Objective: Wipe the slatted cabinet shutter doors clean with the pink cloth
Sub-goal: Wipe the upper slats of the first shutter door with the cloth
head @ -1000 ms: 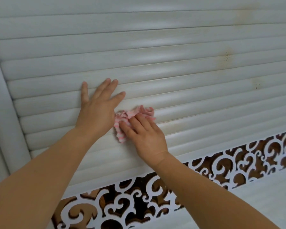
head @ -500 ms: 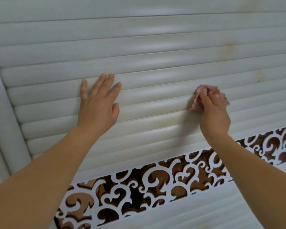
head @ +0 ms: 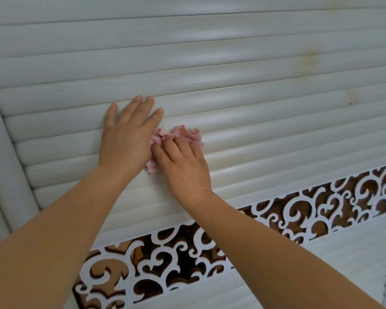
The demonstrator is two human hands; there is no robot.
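Right now the left hand is lying flat, fingers straight, against the slatted shutter door. Just beside it, the right hand is pressing the pink cloth onto a slat, fingers curled over it. Crumpled and faintly striped, the cloth is bunching out past the right fingertips and touching the left hand's edge. Yellowish stains are showing on upper slats; a scrollwork band is running below.
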